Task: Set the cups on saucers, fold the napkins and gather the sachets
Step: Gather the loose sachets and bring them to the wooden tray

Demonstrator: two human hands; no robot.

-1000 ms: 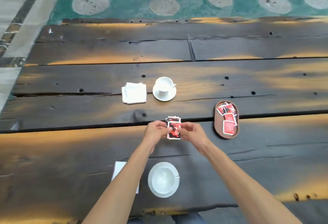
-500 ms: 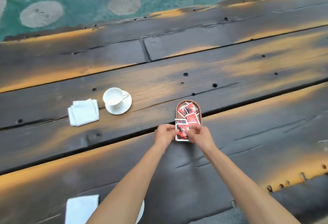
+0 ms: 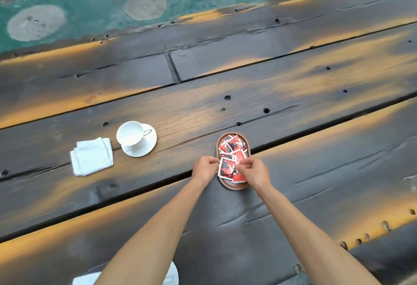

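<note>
- Your left hand (image 3: 205, 169) sits at the left edge of the brown oval tray (image 3: 234, 186), fingers curled, its grip pinching the left side of a small stack of red-and-white sachets (image 3: 226, 169).
- Your right hand (image 3: 255, 170) is on the other side of that stack, thumb and fingertips closed narrowly on its right edge, so both hands hold the same stack.
- The stack sits over the near half of the tray; you cannot tell from here whether it already touches the tray floor or the sachet beneath it.
- More sachets (image 3: 233, 144) lie loose and overlapping in the far half of the tray, some tilted against each other.
- The tray lies lengthwise away from you, straddling the dark gap between two planks of the desk (image 3: 293, 95).
- To the left of the tray, well apart from it, a white cup (image 3: 131, 133) stands upright on its saucer (image 3: 147, 149), handle pointing right.
- Just left of that saucer, near but not touching, a folded white napkin (image 3: 92, 156) lies flat on the desk.
- At the bottom edge, partly hidden by your left forearm, you can see the rim of a second saucer (image 3: 173, 273) and a corner of a second white napkin (image 3: 84, 279) beside it.
- Beyond the far edge of the desk is a green floor (image 3: 94, 2) with round pale patches.
</note>
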